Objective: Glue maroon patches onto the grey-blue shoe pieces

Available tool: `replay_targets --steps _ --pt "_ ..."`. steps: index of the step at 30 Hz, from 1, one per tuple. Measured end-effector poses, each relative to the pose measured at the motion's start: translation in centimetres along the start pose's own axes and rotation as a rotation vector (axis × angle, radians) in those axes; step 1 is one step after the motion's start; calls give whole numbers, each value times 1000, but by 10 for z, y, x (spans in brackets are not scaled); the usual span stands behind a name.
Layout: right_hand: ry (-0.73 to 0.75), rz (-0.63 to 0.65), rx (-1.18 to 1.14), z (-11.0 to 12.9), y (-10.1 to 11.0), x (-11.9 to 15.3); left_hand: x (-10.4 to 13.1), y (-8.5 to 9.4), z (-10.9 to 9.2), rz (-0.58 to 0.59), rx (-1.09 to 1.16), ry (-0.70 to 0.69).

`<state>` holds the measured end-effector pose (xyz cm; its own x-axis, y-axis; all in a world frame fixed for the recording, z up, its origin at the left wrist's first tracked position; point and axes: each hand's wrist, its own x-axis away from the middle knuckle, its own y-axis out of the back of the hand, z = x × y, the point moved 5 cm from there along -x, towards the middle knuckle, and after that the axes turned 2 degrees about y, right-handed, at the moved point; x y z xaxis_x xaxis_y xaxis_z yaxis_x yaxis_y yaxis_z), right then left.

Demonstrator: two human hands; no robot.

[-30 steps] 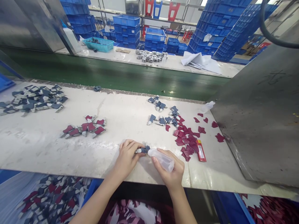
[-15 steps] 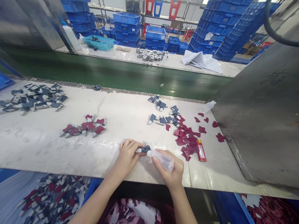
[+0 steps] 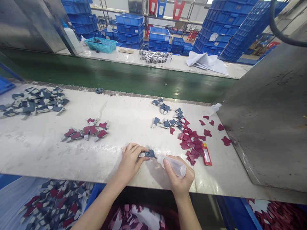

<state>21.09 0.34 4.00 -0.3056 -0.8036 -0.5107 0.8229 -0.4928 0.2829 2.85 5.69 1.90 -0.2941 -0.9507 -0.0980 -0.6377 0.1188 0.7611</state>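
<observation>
the left hand (image 3: pixel 131 161) pinches a blue-grey piece (image 3: pixel 150 153) over the surface (image 3: pixel 124 118); the right hand (image 3: pixel 181 177) has fingers wrapped round a clear bottle (image 3: pixel 174 166) just beside it. probably dispensing; next calls for steady aim.

L hand (image 3: pixel 130 159) grips blue-grey part (image 3: pixel 150 153) by its pale end, at bench (image 3: pixel 124 113). R hand (image 3: pixel 181 180) holds transl. bottle (image 3: pixel 177 167), tip v. close to part; contact unclear. R of hands: maroon pcs (image 3: pixel 198 147), scattered, red pack (image 3: pixel 207 156) just beside. L: maroon-faced parts (image 3: pixel 93 130), clustered; farther L, blue-grey/white heap (image 3: pixel 46 95). Green strip (image 3: pixel 115 75) runs behind bench.
</observation>
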Motion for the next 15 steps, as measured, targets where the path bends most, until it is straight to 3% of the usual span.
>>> replay_targets --steps 5,10,15 --pt "-50 -56 -19 -6 2 5 0 -1 2 -17 8 -12" --pt "-222 -201 -66 -27 13 3 0 -1 7 -13 56 4" --pt "-217 -125 -145 -25 -3 -15 6 7 15 -80 176 38"
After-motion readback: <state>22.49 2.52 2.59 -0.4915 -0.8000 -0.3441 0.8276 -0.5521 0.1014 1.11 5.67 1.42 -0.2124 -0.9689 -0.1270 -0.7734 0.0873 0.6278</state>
